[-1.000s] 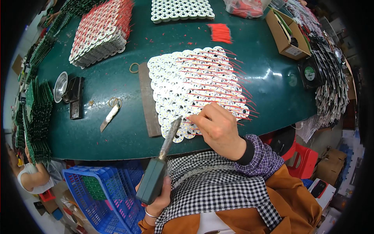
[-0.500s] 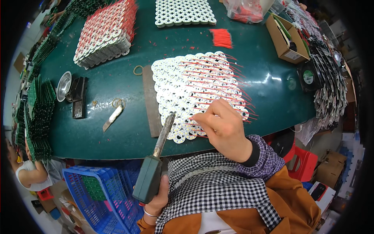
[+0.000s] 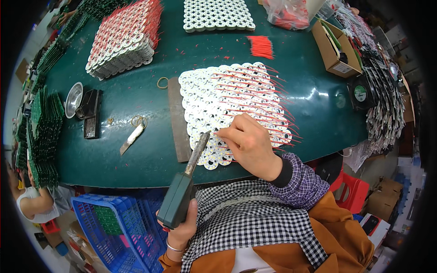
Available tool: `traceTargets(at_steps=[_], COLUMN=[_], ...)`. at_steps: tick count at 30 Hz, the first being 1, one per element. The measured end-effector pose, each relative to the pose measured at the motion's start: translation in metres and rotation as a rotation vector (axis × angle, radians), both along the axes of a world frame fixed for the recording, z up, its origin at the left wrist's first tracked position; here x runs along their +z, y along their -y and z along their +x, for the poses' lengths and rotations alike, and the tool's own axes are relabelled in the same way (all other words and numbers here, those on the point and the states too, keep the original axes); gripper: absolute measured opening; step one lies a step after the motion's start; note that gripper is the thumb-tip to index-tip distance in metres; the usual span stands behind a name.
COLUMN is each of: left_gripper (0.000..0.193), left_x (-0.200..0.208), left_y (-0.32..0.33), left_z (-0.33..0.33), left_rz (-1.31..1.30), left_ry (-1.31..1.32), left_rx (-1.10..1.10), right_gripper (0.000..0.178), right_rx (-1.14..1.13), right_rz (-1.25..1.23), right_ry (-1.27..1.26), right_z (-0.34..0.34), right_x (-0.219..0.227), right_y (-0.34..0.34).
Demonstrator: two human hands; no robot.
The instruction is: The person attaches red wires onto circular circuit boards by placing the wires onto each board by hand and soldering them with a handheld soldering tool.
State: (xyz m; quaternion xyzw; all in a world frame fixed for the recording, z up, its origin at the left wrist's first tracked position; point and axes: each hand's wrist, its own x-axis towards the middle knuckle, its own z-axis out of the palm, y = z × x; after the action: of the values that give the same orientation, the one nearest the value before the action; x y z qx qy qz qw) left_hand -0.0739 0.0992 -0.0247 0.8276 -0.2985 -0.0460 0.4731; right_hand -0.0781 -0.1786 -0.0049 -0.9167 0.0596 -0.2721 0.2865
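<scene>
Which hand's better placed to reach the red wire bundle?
Right, likely. The right hand is closer to the red wire bundle and carries no tool, though whether it pinches anything isn't clear. The left hand grips the soldering iron, farther back.

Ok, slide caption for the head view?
Left hand holds a soldering iron close to the right hand, over white round boards.
</scene>
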Motion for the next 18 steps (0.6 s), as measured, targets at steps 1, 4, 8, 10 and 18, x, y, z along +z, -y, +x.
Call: traceTargets(at_steps=[1, 4, 8, 10, 18], left_gripper=[0.047, 0.043, 0.037, 0.034, 0.024], left_x=[-0.0017, -0.0018, -0.0073, -0.0064, -0.0029], left_y=[-0.0003, 0.0015, -0.0003, 0.0018, 0.0059], left_z=[0.0012, 0.0028, 0.0006, 0.0044, 0.0018], left_rz=[-0.019, -0.025, 0.006, -0.060, -0.107], left_ry=[-0.023, -0.045, -0.078, -0.183, -0.249], left_rx=[0.000, -0.002, 0.017, 0.007, 0.039], right_gripper=[0.014, 0.015, 0.017, 0.016, 0.017], right_rx=[-0.005, -0.003, 0.006, 0.027, 0.018], right_rz=[-0.015, -0.011, -0.013, -0.024, -0.034], right_ry=[-0.004, 0.005, -0.002, 0.018, -0.003], right_z=[0.0000, 0.0002, 0.0001, 0.0003, -0.0004], right_x=[0.0001, -0.0014, -0.0009, -0.0034, -0.0022], right_y=[0.0002, 0.0009, 0.0016, 0.0012, 0.0009])
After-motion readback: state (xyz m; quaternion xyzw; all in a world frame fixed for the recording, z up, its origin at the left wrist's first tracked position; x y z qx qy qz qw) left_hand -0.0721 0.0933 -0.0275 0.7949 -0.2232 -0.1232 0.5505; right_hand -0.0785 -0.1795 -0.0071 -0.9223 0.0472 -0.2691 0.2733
